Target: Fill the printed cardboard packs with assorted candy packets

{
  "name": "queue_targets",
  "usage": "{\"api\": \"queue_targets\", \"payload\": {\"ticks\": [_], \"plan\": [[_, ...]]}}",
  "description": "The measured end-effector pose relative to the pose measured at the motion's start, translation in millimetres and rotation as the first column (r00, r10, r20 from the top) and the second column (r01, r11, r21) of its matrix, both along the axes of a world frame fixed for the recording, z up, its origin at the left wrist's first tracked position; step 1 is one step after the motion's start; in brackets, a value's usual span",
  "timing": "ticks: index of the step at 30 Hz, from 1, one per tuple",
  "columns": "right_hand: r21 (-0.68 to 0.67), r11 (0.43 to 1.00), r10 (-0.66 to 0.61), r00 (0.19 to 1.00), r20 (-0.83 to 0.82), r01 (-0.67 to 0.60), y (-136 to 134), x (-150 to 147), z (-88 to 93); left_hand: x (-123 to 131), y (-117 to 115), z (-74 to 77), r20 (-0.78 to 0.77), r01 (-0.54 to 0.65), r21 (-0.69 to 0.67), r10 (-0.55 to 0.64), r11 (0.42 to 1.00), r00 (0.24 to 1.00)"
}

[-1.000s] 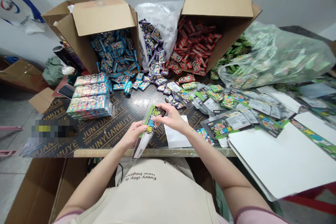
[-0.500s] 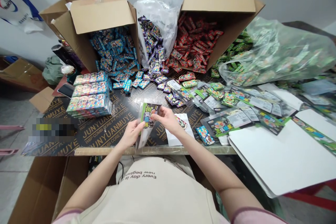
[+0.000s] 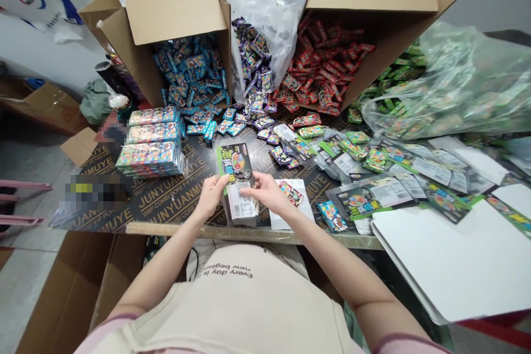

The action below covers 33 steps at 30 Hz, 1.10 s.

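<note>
Both my hands hold one clear packet with a green and black printed card (image 3: 235, 177), laid nearly flat over the dark table (image 3: 166, 204) near its front edge. My left hand (image 3: 211, 194) pinches its left edge and my right hand (image 3: 265, 193) pinches its right side near a white label. A red candy packet (image 3: 291, 192) lies on a white sheet just right of my right hand. A blue packet (image 3: 332, 215) lies further right.
At the back stand a box of blue packets (image 3: 186, 66), a bag of purple packets (image 3: 257, 50), a box of red packets (image 3: 332, 61) and a green-filled plastic bag (image 3: 448, 88). Stacked packs (image 3: 151, 144) sit left. Printed cards (image 3: 394, 177) and white boards (image 3: 456, 260) lie right.
The packet has gone from tilted upright between my hands to lying nearly flat on the table, printed face up. My view has shifted slightly left.
</note>
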State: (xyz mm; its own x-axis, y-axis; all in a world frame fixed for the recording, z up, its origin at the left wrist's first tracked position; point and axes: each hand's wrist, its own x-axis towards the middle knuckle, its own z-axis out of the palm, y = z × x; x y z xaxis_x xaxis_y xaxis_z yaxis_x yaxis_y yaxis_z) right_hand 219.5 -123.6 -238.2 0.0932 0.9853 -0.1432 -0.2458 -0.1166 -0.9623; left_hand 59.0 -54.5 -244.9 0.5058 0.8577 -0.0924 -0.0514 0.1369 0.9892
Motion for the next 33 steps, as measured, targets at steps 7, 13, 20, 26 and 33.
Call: {"api": "queue_targets", "payload": {"ticks": [7,13,20,26,33], "plan": [[-0.120,0.991,0.062,0.997,0.047,-0.056,-10.8,19.4,-15.9,1.8,-6.2,-20.1,0.090,0.189,-0.181,-0.175,0.965,0.980],[-0.228,0.965,0.153,0.986,0.071,-0.133,-24.2,23.3,-33.1,6.2,-1.4,-34.8,0.112,0.137,-0.141,-0.122,0.981,0.986],[0.121,0.938,-0.341,0.932,0.127,0.326,-2.0,26.0,-19.5,20.2,-8.3,-38.8,0.069,0.246,-0.018,-0.244,0.969,0.967],[0.187,0.915,-0.389,0.906,0.168,0.358,-9.4,7.6,-15.3,27.7,-5.3,-16.7,0.150,0.048,0.127,-0.067,0.991,0.986],[0.198,0.811,-0.559,0.829,-0.020,0.551,-14.1,-17.2,-15.6,41.7,-25.4,-9.7,0.317,-0.131,-0.117,0.162,0.984,0.935]]}}
